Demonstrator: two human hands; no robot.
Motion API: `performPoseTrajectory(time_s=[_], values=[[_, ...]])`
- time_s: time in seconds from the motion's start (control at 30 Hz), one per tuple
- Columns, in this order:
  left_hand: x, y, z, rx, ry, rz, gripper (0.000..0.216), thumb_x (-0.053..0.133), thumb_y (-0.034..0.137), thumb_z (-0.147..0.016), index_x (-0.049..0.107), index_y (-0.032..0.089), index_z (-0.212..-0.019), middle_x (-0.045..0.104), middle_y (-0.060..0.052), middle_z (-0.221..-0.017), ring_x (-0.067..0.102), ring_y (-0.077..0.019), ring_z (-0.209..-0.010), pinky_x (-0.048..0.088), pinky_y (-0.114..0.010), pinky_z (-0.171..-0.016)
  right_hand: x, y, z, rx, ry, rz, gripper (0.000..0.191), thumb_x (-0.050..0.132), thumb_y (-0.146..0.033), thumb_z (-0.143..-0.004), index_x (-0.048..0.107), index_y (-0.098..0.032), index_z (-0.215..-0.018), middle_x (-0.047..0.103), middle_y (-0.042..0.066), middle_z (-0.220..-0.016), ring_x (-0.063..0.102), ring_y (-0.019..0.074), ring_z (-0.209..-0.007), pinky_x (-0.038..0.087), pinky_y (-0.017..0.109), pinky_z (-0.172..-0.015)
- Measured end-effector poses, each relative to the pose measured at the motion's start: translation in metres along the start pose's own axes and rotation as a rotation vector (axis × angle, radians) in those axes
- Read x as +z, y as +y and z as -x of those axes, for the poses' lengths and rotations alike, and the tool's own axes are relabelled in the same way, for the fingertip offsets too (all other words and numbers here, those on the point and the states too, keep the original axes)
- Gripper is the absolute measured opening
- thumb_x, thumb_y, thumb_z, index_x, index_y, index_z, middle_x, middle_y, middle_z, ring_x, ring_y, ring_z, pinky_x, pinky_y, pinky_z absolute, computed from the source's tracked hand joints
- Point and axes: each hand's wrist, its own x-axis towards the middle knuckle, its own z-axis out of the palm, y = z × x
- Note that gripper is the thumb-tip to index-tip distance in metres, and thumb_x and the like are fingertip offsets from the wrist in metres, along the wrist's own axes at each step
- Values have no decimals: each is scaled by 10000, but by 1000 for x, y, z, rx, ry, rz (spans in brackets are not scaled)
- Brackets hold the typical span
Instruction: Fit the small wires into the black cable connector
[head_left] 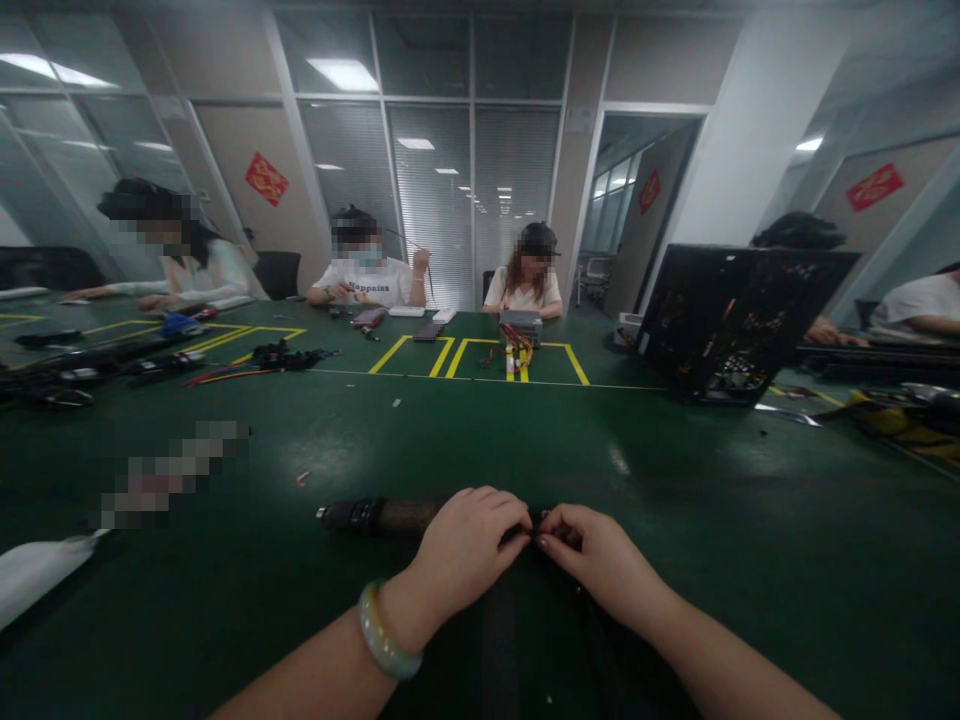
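My left hand [469, 545] and my right hand [596, 555] meet near the table's front edge, both with fingers closed. They pinch a small dark part [534, 530] between them, too dark to name. A dark cylindrical tool [375, 515] lies on the green table [480, 440] and runs left from under my left hand. A pale green bangle [382, 635] sits on my left wrist. A dark flat piece [525, 630] lies below my hands.
Other people sit round the far side of the table. A black open computer case [731, 320] stands at the right. A power supply with coloured wires [519, 335] sits inside yellow floor-tape marks. Cable bundles [277, 357] and tools lie at the left.
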Motion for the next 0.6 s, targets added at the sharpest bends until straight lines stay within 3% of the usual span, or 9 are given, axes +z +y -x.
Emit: performPoseTrajectory(time_s=[0.23,0.6], values=[[0,1,0,-49,2,-17,123,648,226,-861,586,237,-967,646,23,-954,589,-197,-902,438,-357,-794,0,-2,0,21,-17,10,113,586,-280,-888,681,-221,-874,694,-1,-818,641,162,-725,448,236,-622],[-3,2,3,45,27,-114,119,635,266,-876,592,218,-975,656,4,-950,608,-195,-938,445,-334,-828,-2,-1,-1,-1,-39,59,167,567,-344,-879,670,-213,-875,705,5,-806,649,171,-722,448,250,-613]])
